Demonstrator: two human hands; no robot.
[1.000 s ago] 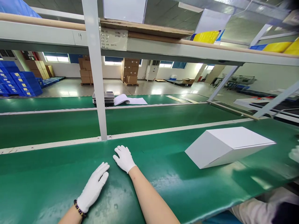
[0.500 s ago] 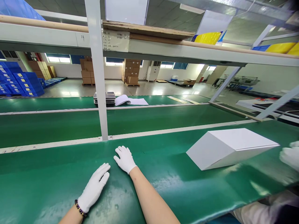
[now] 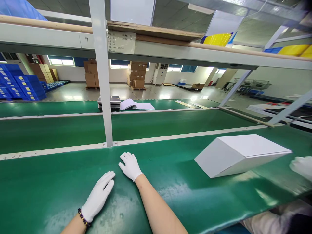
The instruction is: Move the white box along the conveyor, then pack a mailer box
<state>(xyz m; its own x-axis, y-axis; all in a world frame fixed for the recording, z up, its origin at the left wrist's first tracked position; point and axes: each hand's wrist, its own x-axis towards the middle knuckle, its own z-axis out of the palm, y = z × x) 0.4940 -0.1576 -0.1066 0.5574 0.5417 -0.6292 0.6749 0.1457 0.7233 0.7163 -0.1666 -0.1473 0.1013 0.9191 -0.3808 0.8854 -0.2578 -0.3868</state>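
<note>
Single head-worn view, set at the near edge of the green desk (image 3: pixel 48 191) and facing forward and slightly downward across it. The person's own left hand (image 3: pixel 98 195) and right hand (image 3: pixel 130 165) lie closest to the lens, at about 6 o'clock in the lower centre. The white box (image 3: pixel 241 154) sits at about 4 o'clock, in the middle distance. A grey upright post (image 3: pixel 103 81) rises at 12 o'clock, just beyond the hands. The shelf beam (image 3: pixel 170 52) crosses overhead. A co-worker's gloved hand (image 3: pixel 302 166) enters at the right edge, at 3 o'clock. The far hall recedes behind.
</note>
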